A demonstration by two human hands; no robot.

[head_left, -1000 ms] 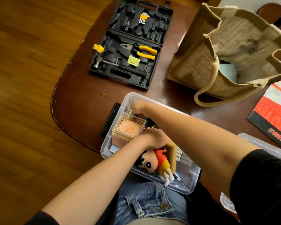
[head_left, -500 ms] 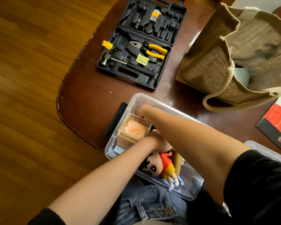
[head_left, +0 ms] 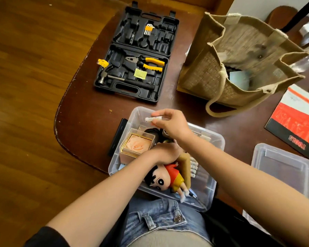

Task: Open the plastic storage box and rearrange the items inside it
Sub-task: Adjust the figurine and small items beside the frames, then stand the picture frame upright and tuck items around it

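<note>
Nearest, the left hand [head_left: 165, 153] curled over the figurine [head_left: 165, 179] inside the open storage box [head_left: 210, 190] at the table's [head_left: 89, 125] near edge; beyond, the right hand [head_left: 169, 123] pinched a white tube [head_left: 152, 119], lying left-right, above the box's far wall.

A dark brown rounded wooden table [head_left: 82, 118] carries an open black plastic tool case [head_left: 136, 56], a tan woven jute bag [head_left: 212, 68], a clear plastic storage box [head_left: 210, 186], its clear lid [head_left: 284, 163] and a red-and-black booklet [head_left: 296, 125].
</note>
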